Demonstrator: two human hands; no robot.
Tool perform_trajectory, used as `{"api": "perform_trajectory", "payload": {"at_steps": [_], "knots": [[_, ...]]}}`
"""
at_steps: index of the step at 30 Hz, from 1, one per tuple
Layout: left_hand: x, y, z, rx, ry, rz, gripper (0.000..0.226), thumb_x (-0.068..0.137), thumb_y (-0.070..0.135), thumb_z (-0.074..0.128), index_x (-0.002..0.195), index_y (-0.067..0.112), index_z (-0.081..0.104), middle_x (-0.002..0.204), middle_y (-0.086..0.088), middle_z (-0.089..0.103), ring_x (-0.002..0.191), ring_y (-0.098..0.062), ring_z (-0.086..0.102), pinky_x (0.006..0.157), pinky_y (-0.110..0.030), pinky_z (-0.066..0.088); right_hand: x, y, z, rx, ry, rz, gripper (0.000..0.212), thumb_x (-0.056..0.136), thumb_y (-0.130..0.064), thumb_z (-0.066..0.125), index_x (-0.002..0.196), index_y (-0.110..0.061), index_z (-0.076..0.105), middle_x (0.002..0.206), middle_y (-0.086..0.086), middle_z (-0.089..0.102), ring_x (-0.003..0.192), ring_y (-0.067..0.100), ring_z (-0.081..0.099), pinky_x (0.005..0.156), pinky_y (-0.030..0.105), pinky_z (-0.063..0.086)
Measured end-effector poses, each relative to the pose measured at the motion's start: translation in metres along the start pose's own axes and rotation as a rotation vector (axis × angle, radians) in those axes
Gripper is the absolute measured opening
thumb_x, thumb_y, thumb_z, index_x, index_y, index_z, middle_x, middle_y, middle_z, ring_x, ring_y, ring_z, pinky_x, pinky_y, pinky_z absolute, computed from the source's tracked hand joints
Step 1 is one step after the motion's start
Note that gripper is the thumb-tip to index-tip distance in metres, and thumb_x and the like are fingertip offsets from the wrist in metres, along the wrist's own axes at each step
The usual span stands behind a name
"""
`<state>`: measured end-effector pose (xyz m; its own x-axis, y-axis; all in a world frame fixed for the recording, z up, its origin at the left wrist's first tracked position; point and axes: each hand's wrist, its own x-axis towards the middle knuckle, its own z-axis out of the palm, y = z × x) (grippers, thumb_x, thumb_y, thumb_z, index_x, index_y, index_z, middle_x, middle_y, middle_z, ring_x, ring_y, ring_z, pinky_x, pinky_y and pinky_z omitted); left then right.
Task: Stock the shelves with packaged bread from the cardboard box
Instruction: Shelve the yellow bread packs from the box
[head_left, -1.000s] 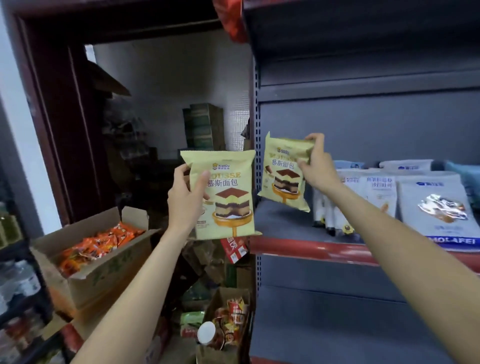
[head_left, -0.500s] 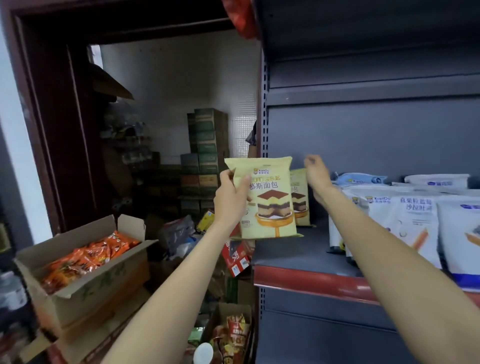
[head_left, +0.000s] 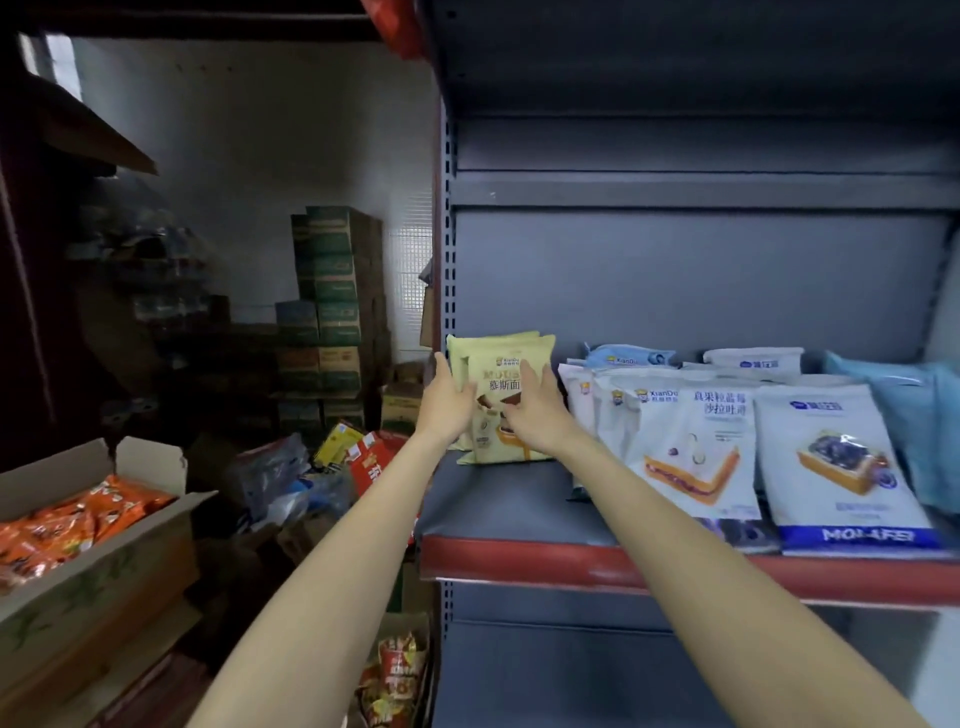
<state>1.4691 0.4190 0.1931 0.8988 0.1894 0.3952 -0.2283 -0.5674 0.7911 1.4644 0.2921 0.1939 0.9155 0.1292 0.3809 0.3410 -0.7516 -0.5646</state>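
Two yellow mousse bread packs stand upright, one behind the other, at the left end of the grey shelf (head_left: 498, 504). The front pack (head_left: 506, 374) is held from both sides. My left hand (head_left: 447, 402) grips its left edge, and my right hand (head_left: 537, 410) grips its right part, with fingers across the printed front. Only the top edge of the rear pack (head_left: 467, 345) shows behind it. The lower half of the front pack is partly hidden by my hands.
White and blue toast bags (head_left: 691, 441) fill the shelf right of the yellow packs. An open cardboard box (head_left: 104, 561) of orange packets sits low left. Stacked cartons (head_left: 332, 291) and loose goods crowd the room behind. A red shelf lip (head_left: 571, 564) runs along the front.
The pack in my left hand moved right onto the shelf, in front of the pack stood there earlier. My right hand came onto this front pack. The view shifted closer to the shelf.
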Motion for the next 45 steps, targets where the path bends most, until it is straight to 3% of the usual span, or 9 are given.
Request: {"api": "perform_trajectory", "payload": {"at_steps": [4, 9, 15, 19, 26, 29, 34, 37, 45], "knots": [[-0.036, 0.006, -0.014, -0.053, 0.088, 0.199, 0.052, 0.099, 0.020, 0.044, 0.149, 0.019, 0.029, 0.141, -0.004, 0.051, 0.128, -0.023, 0.048, 0.102, -0.032, 0.037, -0.031, 0.000, -0.007, -0.020, 0.119, -0.174, 0.061, 0.092, -0.006, 0.046, 0.148, -0.007, 0.021, 0.154, 0.018, 0.019, 0.142, 0.031, 0.019, 0.116, 0.036, 0.017], [-0.112, 0.012, -0.037, 0.169, 0.301, 0.451, 0.028, 0.095, 0.036, 0.044, 0.115, 0.028, 0.062, 0.094, 0.010, 0.072, 0.087, -0.013, 0.064, 0.073, -0.030, 0.048, -0.112, 0.002, -0.022, -0.065, 0.416, -0.352, 0.041, 0.092, -0.015, 0.048, 0.132, -0.020, 0.047, 0.127, 0.000, 0.057, 0.114, 0.021, 0.052, 0.092, 0.037, 0.043], [-0.212, -0.015, -0.029, 0.258, 0.403, 0.862, 0.025, 0.093, 0.026, 0.050, 0.091, 0.016, 0.072, 0.069, 0.007, 0.067, 0.064, -0.011, 0.059, 0.060, -0.021, 0.040, -0.245, 0.035, -0.014, -0.105, 0.681, -0.363, 0.017, 0.090, -0.023, 0.055, 0.102, -0.015, 0.065, 0.079, -0.007, 0.066, 0.073, 0.008, 0.057, 0.061, 0.023, 0.043], [-0.287, -0.049, 0.001, 0.185, 0.106, 0.776, 0.023, 0.092, 0.026, 0.050, 0.090, 0.017, 0.072, 0.065, 0.007, 0.063, 0.061, -0.011, 0.056, 0.057, -0.023, 0.042, -0.340, 0.094, 0.011, -0.163, 0.408, -0.163, 0.011, 0.089, -0.024, 0.058, 0.094, -0.019, 0.065, 0.076, -0.011, 0.066, 0.069, 0.007, 0.061, 0.056, 0.026, 0.048], [-0.381, -0.129, 0.087, 0.349, -0.744, 0.115, 0.033, 0.079, 0.043, 0.047, 0.103, 0.032, 0.066, 0.089, 0.013, 0.072, 0.086, -0.011, 0.067, 0.072, -0.027, 0.050, -0.474, 0.231, 0.047, -0.136, -0.240, 0.421, 0.018, 0.092, -0.019, 0.059, 0.108, -0.015, 0.066, 0.088, 0.010, 0.070, 0.072, 0.030, 0.065, 0.058, 0.042, 0.052], [-0.421, -0.164, 0.138, 0.360, -0.883, -0.068, 0.021, 0.088, 0.030, 0.058, 0.108, 0.028, 0.065, 0.096, 0.010, 0.069, 0.088, -0.010, 0.064, 0.079, -0.033, 0.053, -0.515, 0.284, 0.061, -0.156, -0.412, 0.583, 0.027, 0.094, -0.019, 0.056, 0.121, -0.014, 0.061, 0.106, 0.010, 0.067, 0.083, 0.028, 0.064, 0.069, 0.041, 0.054], [-0.494, -0.203, 0.204, 0.288, -1.001, -0.286, 0.036, 0.088, 0.011, 0.060, 0.123, 0.013, 0.058, 0.125, -0.001, 0.061, 0.106, -0.019, 0.059, 0.076, -0.020, 0.040, -0.576, 0.343, 0.096, -0.098, -0.611, 0.759, 0.033, 0.092, -0.017, 0.059, 0.125, -0.013, 0.056, 0.109, 0.003, 0.062, 0.092, 0.018, 0.060, 0.070, 0.026, 0.050], [-0.524, -0.221, 0.232, 0.320, -1.062, -0.277, 0.042, 0.090, 0.016, 0.060, 0.131, 0.015, 0.051, 0.133, -0.004, 0.053, 0.116, -0.020, 0.053, 0.077, -0.020, 0.036, -0.606, 0.367, 0.114, -0.040, -0.642, 0.820, 0.051, 0.088, -0.018, 0.063, 0.135, -0.013, 0.044, 0.130, 0.012, 0.054, 0.108, 0.028, 0.058, 0.076, 0.034, 0.049], [-0.582, -0.281, 0.290, 0.592, -1.379, -0.164, 0.064, 0.088, 0.013, 0.062, 0.144, 0.013, 0.032, 0.149, -0.009, 0.031, 0.137, -0.026, 0.028, 0.103, -0.036, 0.033, -0.648, 0.410, 0.155, 0.073, -0.630, 1.018, 0.051, 0.087, -0.022, 0.064, 0.133, -0.016, 0.042, 0.127, 0.007, 0.057, 0.112, 0.029, 0.056, 0.083, 0.038, 0.049]]}}
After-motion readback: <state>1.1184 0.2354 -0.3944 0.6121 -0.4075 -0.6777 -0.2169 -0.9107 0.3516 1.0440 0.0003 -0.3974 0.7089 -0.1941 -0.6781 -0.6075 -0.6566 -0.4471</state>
